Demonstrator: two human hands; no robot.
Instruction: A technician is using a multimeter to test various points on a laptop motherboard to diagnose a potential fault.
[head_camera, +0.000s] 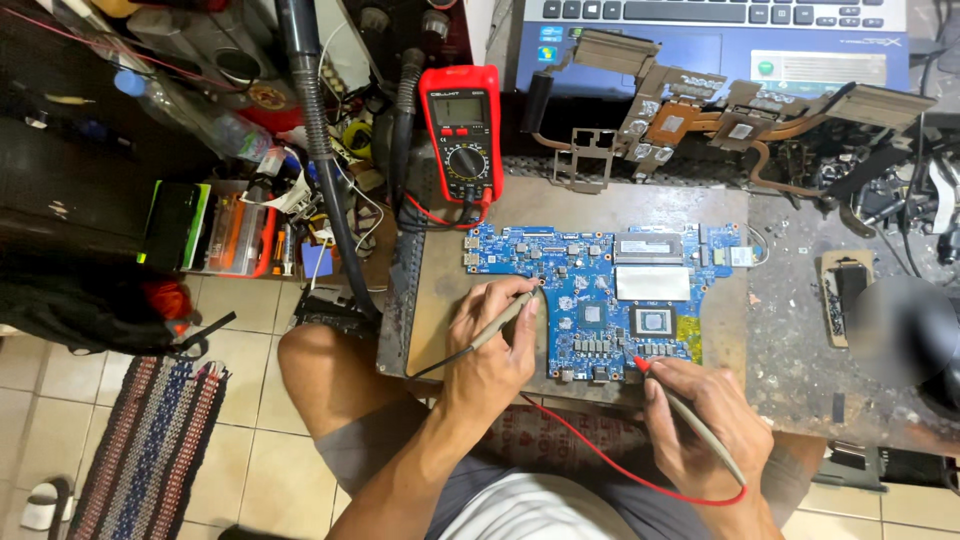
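Pinched pen-style, the left hand (490, 355) holds a slim grey black-leaded probe (507, 318) at the blue laptop circuit board's (580, 300) left edge; the right hand (700, 420) grips a red-tipped probe (690, 415) at its lower edge. Light, stiff, slippery sticks, best held mid-shaft; the board looks fragile.

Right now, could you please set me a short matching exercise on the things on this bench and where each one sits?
Things:
1. multimeter
2. circuit board
3. left hand
4. right hand

Places or states:
A. holds the red-wired probe at the board's near edge
B. propped behind the board
C. lies flat between the hands
D. holds the black-wired probe at the board's left side

Pairs: 1-B, 2-C, 3-D, 4-A
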